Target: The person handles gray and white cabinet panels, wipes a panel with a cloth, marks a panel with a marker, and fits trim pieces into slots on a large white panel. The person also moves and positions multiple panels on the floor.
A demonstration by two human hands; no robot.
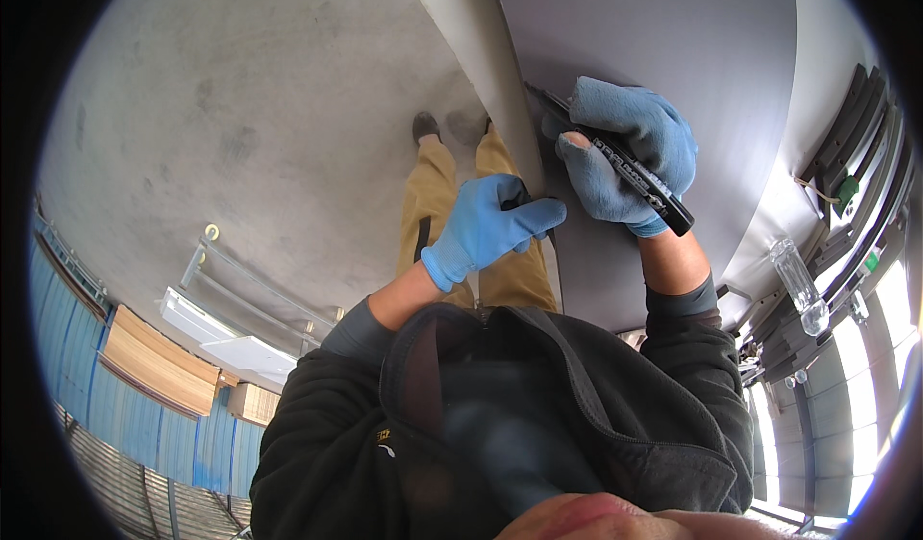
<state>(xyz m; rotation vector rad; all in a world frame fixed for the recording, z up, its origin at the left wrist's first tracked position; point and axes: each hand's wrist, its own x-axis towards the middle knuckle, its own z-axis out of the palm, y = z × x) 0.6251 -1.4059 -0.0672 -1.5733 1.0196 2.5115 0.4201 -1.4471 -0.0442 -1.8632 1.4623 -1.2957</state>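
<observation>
My right hand (659, 131), in a blue glove, has its fingers closed around a black marker (630, 170), thumb pressing one side; the thumb's tip is bare where the glove ends. The marker slants over the grey panel (673, 30), its thin end pointing away from me toward the panel's left edge, its thick end back toward my wrist. I cannot tell whether the thin end touches the surface.

My left hand (486, 225), also gloved in blue, is just beside that left edge, in front of my tan trousers (428, 189). Its fingers are curled, the thumb stretched toward the panel. Something dark shows between thumb and fingers, but I cannot tell what it is or whether I am pinching it.

Past the panel on my right, a clear bottle (796, 280) lies near dark strips (851, 165). On my left, a metal frame (260, 295) stands on the grey floor (240, 88), with white boards (197, 319) beside it.
</observation>
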